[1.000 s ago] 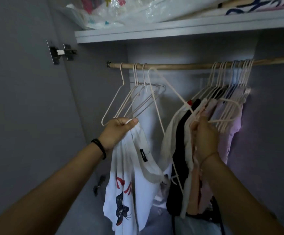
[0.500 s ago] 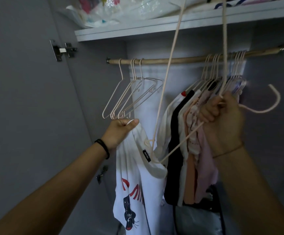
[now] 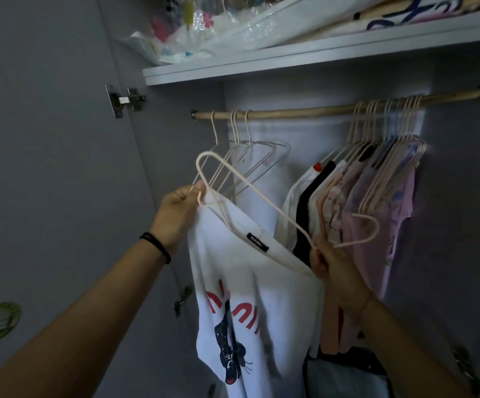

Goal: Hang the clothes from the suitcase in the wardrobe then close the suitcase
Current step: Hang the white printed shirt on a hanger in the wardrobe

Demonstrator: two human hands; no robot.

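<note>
A white T-shirt (image 3: 250, 297) with a red and dark print hangs in front of the open wardrobe. My left hand (image 3: 177, 214) grips its left shoulder at the collar. My right hand (image 3: 333, 268) holds the other side of the collar together with a pale pink hanger (image 3: 250, 185). The hanger lies slanted across the collar, its hook sticking out to the right. One end of the hanger sits inside the neck opening near my left hand. The wooden rail (image 3: 304, 112) runs above. The suitcase is out of view.
Several empty hangers (image 3: 241, 156) hang at the rail's left end. Several hung garments (image 3: 370, 202) crowd its right end, with a gap between. A shelf (image 3: 290, 57) above carries plastic-wrapped bedding. The wardrobe door (image 3: 46, 168) with its hinge stands open at left.
My right hand has brought the hanger down from near the shelf and laid it across the shirt's collar. The left hand has lifted the shirt's shoulder slightly.
</note>
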